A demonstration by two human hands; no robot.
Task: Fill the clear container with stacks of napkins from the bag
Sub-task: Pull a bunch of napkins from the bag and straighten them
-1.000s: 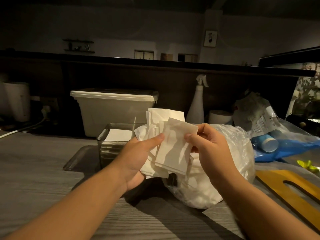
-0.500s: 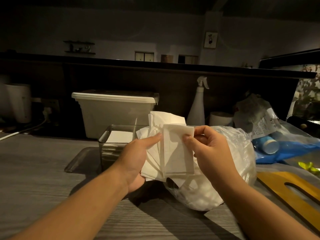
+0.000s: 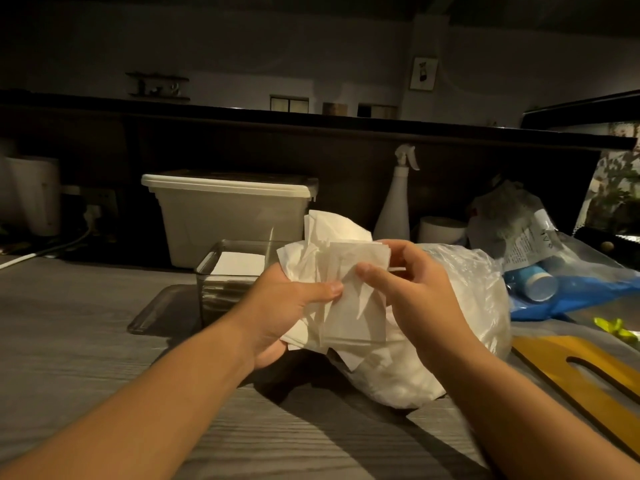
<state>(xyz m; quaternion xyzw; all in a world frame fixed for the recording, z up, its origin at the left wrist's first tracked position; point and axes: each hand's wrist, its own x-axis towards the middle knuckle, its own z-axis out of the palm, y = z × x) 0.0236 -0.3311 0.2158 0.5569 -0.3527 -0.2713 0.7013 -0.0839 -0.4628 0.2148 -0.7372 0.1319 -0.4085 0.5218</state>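
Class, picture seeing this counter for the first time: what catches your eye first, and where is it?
A loose bunch of white paper napkins sits mid-frame, gripped by the left hand and right hand. Behind it lies a bulging clear plastic bag; to its left stands a clear square container holding napkins.

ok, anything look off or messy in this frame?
The napkins held between the left hand and right hand are not a neat stack: the sheets are fanned and skewed, and one at the top sticks up crumpled. The ones in the container lie flat. Nothing looks spilled.
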